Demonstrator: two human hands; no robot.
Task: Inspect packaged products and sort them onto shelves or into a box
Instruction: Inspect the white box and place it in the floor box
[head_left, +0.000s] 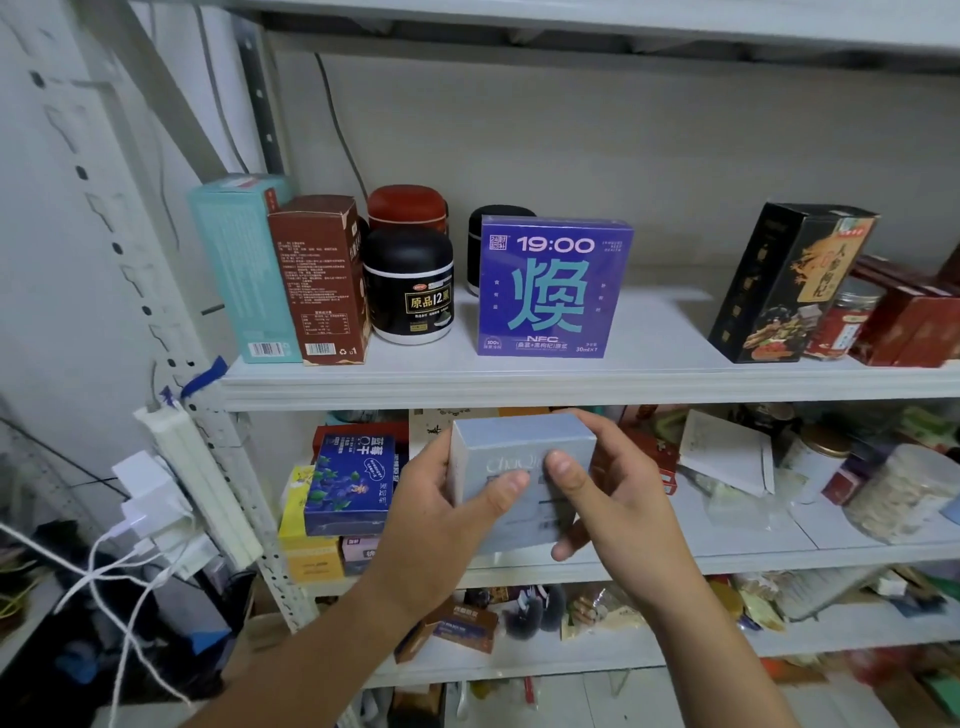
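- The pale grey-blue box (524, 439) is a matte cardboard cuboid with crisp edges and faint lettering on its front. It is held in the air in front of the middle shelf (779, 543), just below the lip of the upper shelf (649, 376).
- The left hand (441, 504) grips its left end, with the thumb laid across the front. The right hand (618, 499) grips its right end, with the thumb pressed on the front and the fingers curled behind.
- On the white upper shelf stand a glossy film-wrapped purple box (550, 288) with teal characters, a round black jar (410, 286) with a red jar (408, 208) behind it, a brown carton (322, 280), a teal carton (239, 265) and a tall black box (779, 280).
- The middle shelf holds a blue box (350, 483) printed with berries, stacked on yellow boxes (311, 556), and a clear round tub (904, 493).
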